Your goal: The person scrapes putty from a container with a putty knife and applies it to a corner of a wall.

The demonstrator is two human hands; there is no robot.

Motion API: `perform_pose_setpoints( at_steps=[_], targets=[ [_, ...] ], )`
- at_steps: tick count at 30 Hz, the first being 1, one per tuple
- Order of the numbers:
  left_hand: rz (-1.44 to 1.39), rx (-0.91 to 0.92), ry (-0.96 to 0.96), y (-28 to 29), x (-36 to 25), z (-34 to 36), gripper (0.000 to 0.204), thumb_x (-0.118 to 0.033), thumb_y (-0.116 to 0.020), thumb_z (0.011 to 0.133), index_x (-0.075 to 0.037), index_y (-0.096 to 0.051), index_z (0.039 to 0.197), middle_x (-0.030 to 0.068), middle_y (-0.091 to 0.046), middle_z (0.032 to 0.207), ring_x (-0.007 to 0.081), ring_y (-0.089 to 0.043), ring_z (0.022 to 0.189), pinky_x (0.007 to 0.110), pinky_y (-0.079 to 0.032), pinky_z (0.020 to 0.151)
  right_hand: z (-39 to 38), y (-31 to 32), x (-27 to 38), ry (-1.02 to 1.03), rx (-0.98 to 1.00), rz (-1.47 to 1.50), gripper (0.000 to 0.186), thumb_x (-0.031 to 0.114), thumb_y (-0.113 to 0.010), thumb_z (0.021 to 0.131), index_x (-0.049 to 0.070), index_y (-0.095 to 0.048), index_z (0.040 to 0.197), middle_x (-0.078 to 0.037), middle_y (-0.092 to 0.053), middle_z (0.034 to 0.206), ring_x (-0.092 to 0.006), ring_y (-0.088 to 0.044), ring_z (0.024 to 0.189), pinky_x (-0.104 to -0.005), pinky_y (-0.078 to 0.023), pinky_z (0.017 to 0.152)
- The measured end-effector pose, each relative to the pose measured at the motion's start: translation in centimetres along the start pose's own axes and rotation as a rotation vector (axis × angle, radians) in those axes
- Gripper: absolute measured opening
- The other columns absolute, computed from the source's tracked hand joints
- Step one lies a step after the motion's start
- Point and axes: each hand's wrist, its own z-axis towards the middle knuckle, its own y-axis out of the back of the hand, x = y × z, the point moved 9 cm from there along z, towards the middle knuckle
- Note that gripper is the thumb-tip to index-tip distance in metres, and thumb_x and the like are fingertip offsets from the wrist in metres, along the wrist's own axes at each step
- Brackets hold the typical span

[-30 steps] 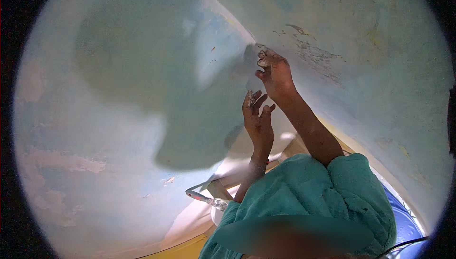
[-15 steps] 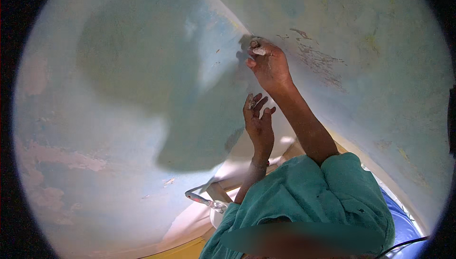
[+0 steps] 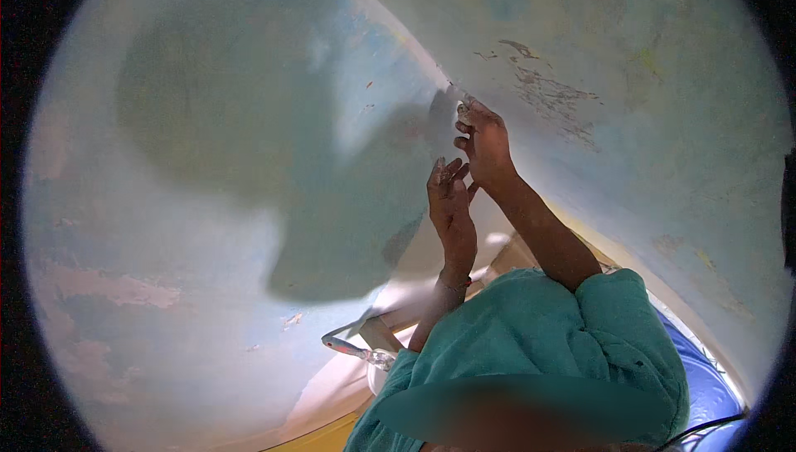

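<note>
My right hand (image 3: 487, 143) is raised to the corner seam (image 3: 423, 54) between two pale blue-green walls. Its fingers are curled, with whitish putty (image 3: 464, 112) at the fingertips against the seam. Just below and left of it, my left hand (image 3: 452, 203) is held up with its fingers apart. Whitish smears coat those fingers, and I see no tool in either hand. The two hands are close together; whether they touch I cannot tell.
Scratched, flaking patches mark the right wall (image 3: 547, 91), and my shadow falls on the left wall (image 3: 207, 236). At lower left, a hand tool with a grey and red handle (image 3: 344, 346) lies by a white container (image 3: 376, 379). Blue sheeting (image 3: 701, 377) and a black cable (image 3: 705, 427) are at lower right.
My right hand has come down along the seam and slightly right, nearer to my left hand. The left hand has hardly moved.
</note>
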Motion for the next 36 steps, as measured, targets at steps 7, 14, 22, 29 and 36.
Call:
perform_pose_setpoints(
  at_steps=[7, 14, 22, 29, 36],
  targets=[
    [0.0, 0.062, 0.103, -1.1, 0.0, 0.6, 0.039, -0.01, -0.035, 0.087, -0.003, -0.025, 0.123, 0.0149, -0.037, 0.119, 0.0221, -0.039, 0.109, 0.035, -0.038, 0.088, 0.6, -0.3, -0.5, 0.0, 0.008, -0.176, 0.01, 0.011, -0.046, 0.073, 0.01, -0.051, 0.081, 0.003, -0.038, 0.07, -0.0092, -0.034, 0.062, -0.0246, -0.032, 0.054],
    [0.008, 0.008, 0.093, -0.5, 0.4, 0.4, 0.044, -0.023, -0.045, 0.084, -0.006, -0.03, 0.122, 0.0127, -0.04, 0.117, 0.0214, -0.042, 0.106, 0.035, -0.042, 0.082, 1.4, -0.5, -0.9, 0.005, 0.051, -0.229, 0.019, 0.014, -0.047, 0.075, 0.01, -0.053, 0.093, 0.002, -0.041, 0.076, -0.0098, -0.036, 0.065, -0.0251, -0.033, 0.054],
    [0.006, 0.006, 0.093, 0.0, 0.8, 0.1, 0.044, -0.023, -0.045, 0.084, -0.006, -0.03, 0.122, 0.0125, -0.04, 0.117, 0.022, -0.042, 0.106, 0.035, -0.042, 0.082, 1.9, 0.0, -0.7, 0.243, 0.017, -0.444, 0.026, 0.015, -0.049, 0.078, 0.008, -0.047, 0.103, -0.002, -0.044, 0.071, -0.0102, -0.04, 0.055, -0.0218, -0.035, 0.047],
    [-0.024, 0.053, 0.013, -0.5, 0.1, 0.3, 0.039, -0.013, -0.037, 0.087, -0.002, -0.024, 0.123, 0.0163, -0.035, 0.119, 0.0253, -0.038, 0.11, 0.039, -0.039, 0.086, 1.1, -2.7, -2.1, -0.269, 0.425, 0.389, 0.036, 0.014, -0.045, 0.07, 0.01, -0.047, 0.105, 0.003, -0.039, 0.057, -0.0056, -0.029, 0.042, -0.0194, -0.025, 0.043],
    [0.001, 0.053, 0.021, -0.5, 0.3, 0.1, 0.037, -0.011, -0.037, 0.087, -0.002, -0.026, 0.121, 0.0158, -0.037, 0.117, 0.0264, -0.039, 0.109, 0.039, -0.041, 0.085, 2.3, -2.4, -2.7, -0.277, 0.494, 0.493, 0.02, 0.016, -0.044, 0.071, 0.012, -0.05, 0.09, 0.002, -0.04, 0.054, -0.0062, -0.029, 0.036, -0.0194, -0.025, 0.038]
  ],
)
